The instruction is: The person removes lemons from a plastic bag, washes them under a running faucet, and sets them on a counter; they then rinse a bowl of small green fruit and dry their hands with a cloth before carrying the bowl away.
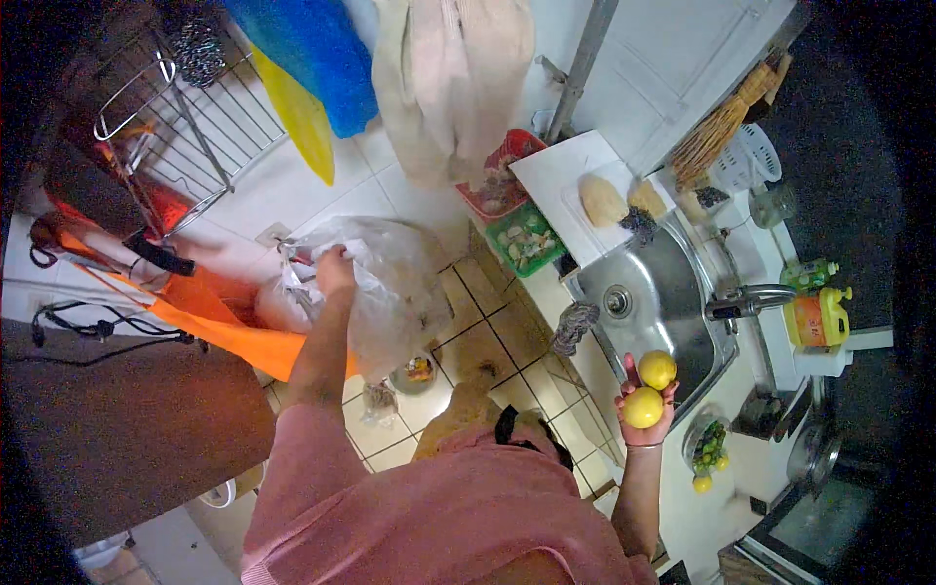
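Note:
My left hand (336,272) is stretched out at the upper left, its fingers closed on a white plastic bag (358,252). That bag hangs by the tiled wall beside a larger clear plastic bag (402,292). My right hand (647,431) is palm up near the front edge of the sink. In it rest two round yellow fruits, one yellow fruit (657,369) towards the fingertips and another yellow fruit (643,407) over the palm. Below my left arm, an orange bag (241,344) hangs with its top spread.
The steel sink (643,285) has a faucet (753,300) at its far side. A bowl (706,446) of small green and yellow fruits stands on the counter. A white board (570,190) bears sponges. A green basket (525,238) sits by a red one. A wire rack (219,139) is on the wall.

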Available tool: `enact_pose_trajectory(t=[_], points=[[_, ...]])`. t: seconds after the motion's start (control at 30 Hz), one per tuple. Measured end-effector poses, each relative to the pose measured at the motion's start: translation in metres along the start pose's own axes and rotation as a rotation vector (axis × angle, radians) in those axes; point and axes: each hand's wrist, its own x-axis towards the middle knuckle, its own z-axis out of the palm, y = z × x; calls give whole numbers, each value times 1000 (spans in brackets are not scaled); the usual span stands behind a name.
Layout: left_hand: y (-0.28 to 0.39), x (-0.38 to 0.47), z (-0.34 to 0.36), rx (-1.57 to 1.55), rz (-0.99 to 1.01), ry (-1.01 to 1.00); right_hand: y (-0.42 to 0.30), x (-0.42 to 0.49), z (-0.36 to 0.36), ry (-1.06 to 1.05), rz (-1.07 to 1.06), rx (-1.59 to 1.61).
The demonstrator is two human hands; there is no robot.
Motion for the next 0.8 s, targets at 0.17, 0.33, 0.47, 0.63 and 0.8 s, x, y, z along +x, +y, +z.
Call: enact_pose_trajectory(t=[0.17,0.33,0.47,0.63,0.8], points=[[-91,44,43,-25,251,-335,-2,14,-2,-1,5,19],[-59,39,28,285,355,-212,-8,26,-17,24,9,0],[13,-1,-41,71,145,-208,-25,34,-21,12,-13,31],[73,-56,-74,-92,304,80,-67,45,-75,43,-5,-22],[252,-190,-36,-736,477,-598,-90,63,-85,96,43,-101]])
